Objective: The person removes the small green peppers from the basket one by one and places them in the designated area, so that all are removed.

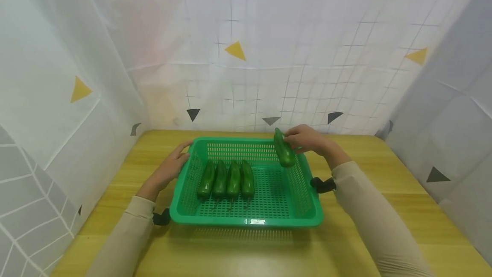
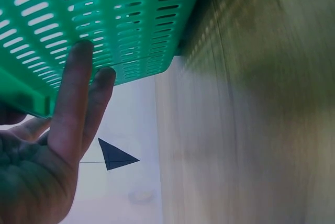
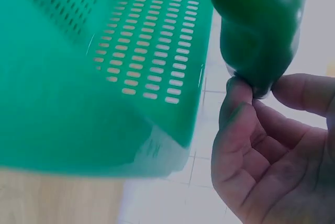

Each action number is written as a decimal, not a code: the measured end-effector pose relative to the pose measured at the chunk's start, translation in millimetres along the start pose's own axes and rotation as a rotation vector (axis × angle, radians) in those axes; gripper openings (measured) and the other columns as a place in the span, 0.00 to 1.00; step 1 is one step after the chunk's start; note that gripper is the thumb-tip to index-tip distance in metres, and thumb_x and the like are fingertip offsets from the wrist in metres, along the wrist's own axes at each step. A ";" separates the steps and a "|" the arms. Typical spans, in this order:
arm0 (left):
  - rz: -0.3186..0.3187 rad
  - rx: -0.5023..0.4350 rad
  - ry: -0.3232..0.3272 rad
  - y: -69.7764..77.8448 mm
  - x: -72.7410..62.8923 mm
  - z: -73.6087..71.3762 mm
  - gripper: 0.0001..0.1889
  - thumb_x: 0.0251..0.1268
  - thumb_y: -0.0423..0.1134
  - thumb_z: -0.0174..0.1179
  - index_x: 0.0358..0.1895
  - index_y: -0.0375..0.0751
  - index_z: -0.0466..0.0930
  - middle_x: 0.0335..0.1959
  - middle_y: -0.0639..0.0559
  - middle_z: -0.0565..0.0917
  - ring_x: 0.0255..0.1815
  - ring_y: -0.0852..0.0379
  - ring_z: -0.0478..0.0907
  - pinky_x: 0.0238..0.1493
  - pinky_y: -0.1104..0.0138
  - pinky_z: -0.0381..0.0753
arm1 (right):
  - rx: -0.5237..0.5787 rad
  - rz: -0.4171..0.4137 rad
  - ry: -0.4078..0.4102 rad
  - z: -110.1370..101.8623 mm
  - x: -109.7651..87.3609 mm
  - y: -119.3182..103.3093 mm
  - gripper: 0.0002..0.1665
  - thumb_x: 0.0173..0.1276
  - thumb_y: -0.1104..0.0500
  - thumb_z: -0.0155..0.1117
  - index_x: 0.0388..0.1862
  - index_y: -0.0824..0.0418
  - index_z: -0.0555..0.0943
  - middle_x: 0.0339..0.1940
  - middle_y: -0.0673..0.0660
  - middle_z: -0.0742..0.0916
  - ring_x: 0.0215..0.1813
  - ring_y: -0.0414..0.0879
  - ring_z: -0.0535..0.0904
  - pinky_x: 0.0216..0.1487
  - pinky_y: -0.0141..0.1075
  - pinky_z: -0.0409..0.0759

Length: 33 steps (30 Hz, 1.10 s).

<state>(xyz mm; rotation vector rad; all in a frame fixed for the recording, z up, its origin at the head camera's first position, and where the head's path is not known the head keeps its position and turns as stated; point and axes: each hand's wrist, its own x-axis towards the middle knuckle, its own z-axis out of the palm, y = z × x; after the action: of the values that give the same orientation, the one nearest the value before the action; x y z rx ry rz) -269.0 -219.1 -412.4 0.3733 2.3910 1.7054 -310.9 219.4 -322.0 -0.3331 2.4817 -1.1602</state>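
A green pepper (image 1: 284,148) hangs above the back right of the green plastic basket (image 1: 246,221), with its narrow end up in the head view. My right hand (image 1: 305,138) pinches it between thumb and fingers; in the right wrist view the fingertips are at one end of the pepper (image 3: 259,35). Several more green peppers (image 1: 226,179) lie side by side in the left half of the basket, their thin stems toward me. My left hand (image 1: 171,166) holds the basket's left rim, two fingers (image 2: 73,98) against the slotted outer wall in the left wrist view.
The basket stands on a yellow wood-grain table (image 1: 353,213). White sheeting (image 1: 246,89) with triangle prints encloses the table at the back and both sides. Dark straps (image 1: 323,185) at my wrists are close beside the basket's side walls.
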 end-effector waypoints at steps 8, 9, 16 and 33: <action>0.003 -0.004 0.000 0.3 -0.3 0.4 0.28 0.86 0.43 0.38 0.82 0.45 0.48 0.54 0.29 0.76 0.35 0.48 0.81 0.37 0.56 0.84 | 0.021 -0.013 -0.008 -7.4 -8.7 10.8 0.28 0.82 0.58 0.48 0.71 0.77 0.68 0.59 0.70 0.81 0.59 0.60 0.80 0.59 0.52 0.79; 0.004 -0.006 -0.001 0.0 -0.1 0.4 0.28 0.86 0.43 0.38 0.82 0.45 0.48 0.54 0.29 0.76 0.35 0.48 0.81 0.36 0.56 0.84 | 0.019 -0.018 -0.007 -8.1 -9.4 11.9 0.28 0.82 0.58 0.48 0.70 0.78 0.69 0.59 0.69 0.81 0.58 0.60 0.80 0.59 0.52 0.79; 0.006 -0.002 0.004 -1.1 0.2 0.5 0.27 0.86 0.42 0.37 0.82 0.45 0.49 0.53 0.29 0.77 0.34 0.49 0.81 0.35 0.57 0.84 | 0.004 -0.024 -0.001 -12.4 -11.3 19.4 0.26 0.82 0.59 0.48 0.68 0.76 0.71 0.54 0.67 0.85 0.55 0.58 0.82 0.60 0.56 0.77; 0.006 -0.033 0.006 -2.5 0.1 0.4 0.28 0.86 0.44 0.38 0.82 0.45 0.48 0.54 0.29 0.77 0.35 0.49 0.81 0.36 0.56 0.84 | -0.017 -0.020 0.010 -22.7 -16.9 45.1 0.25 0.83 0.58 0.46 0.68 0.75 0.72 0.54 0.65 0.85 0.55 0.57 0.82 0.59 0.56 0.78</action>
<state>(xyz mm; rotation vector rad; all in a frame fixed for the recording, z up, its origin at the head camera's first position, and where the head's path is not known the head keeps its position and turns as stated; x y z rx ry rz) -269.3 -219.4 -414.9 0.3712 2.3650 1.7481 -307.9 269.6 -339.6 -0.3582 2.5030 -1.1521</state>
